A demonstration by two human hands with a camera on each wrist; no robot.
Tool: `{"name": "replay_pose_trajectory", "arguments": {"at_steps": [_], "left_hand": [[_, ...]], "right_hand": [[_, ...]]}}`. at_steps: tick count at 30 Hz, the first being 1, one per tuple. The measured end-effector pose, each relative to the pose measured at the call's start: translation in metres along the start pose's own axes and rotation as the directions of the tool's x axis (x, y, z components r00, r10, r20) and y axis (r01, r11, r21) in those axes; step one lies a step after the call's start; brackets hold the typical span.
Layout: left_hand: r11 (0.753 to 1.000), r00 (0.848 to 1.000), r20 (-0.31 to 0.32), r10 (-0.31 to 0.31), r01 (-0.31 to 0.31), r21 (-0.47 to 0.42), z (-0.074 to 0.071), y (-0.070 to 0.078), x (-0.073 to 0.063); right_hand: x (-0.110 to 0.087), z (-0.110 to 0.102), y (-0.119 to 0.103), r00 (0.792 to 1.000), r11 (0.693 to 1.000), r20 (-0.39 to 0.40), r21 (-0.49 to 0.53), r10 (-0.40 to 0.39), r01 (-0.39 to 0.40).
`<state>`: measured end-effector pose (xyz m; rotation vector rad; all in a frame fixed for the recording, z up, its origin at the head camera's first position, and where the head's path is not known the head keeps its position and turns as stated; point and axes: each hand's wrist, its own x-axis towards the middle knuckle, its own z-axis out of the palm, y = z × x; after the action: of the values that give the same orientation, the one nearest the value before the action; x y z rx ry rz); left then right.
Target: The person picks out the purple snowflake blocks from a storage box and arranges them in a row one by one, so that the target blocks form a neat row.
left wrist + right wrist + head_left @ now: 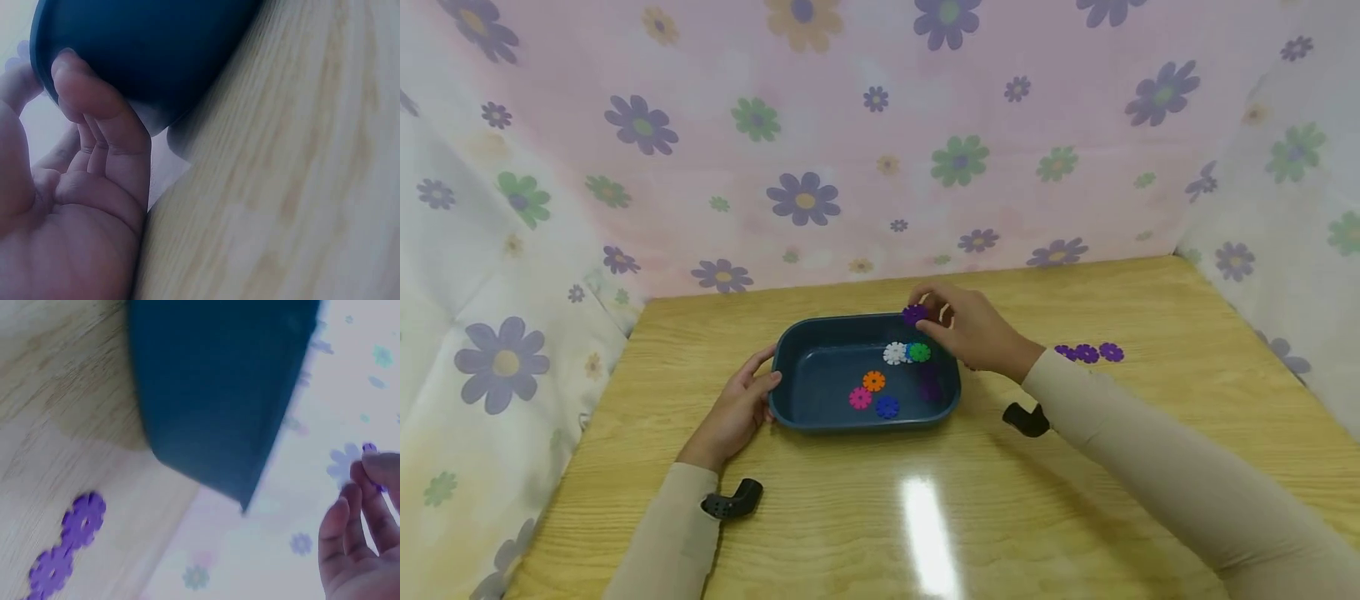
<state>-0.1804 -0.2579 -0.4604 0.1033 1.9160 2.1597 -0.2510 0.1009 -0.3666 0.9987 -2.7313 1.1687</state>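
A dark blue plastic basin (820,425) stands on the table. My left hand (730,417) grips its left end, thumb over the rim and fingers along the outside; the left wrist view shows the fingers (106,125) against the wall. Over the basin's far right rim, my right hand (970,329) pinches a purple notched snowflake disc (914,314) between thumb and fingers. Inside lie a white disc (894,353), a green disc (920,352) overlapping a blue one, an orange disc (873,381), a pink disc (861,397), a dark blue disc (887,407) and something dim purple (931,383).
To the basin's right, a short row of purple discs (1087,353) lies on the wooden table (820,517), partly behind the right forearm. Flower-patterned cloth (850,150) hangs along the back and both sides. Each wrist carries a black camera mount (733,500).
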Motion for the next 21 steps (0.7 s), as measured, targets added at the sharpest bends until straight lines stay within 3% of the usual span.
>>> {"name": "replay_pose_trajectory", "arguments": {"at_steps": [8,21], "left_hand": [[1.0,1.0,0.008,-0.002,0.002,0.001,0.002,0.006,-0.001],[1.0,1.0,0.014,0.011,-0.012,0.025,0.002,0.004,-0.003]], "right_hand": [[-0.047,-0.035,0.007,0.968,0.999,-0.248,-0.03,-0.033,0.027],[-0.109,-0.069,0.032,0.875,0.998,-0.479,-0.049,-0.062,0.044]]}}
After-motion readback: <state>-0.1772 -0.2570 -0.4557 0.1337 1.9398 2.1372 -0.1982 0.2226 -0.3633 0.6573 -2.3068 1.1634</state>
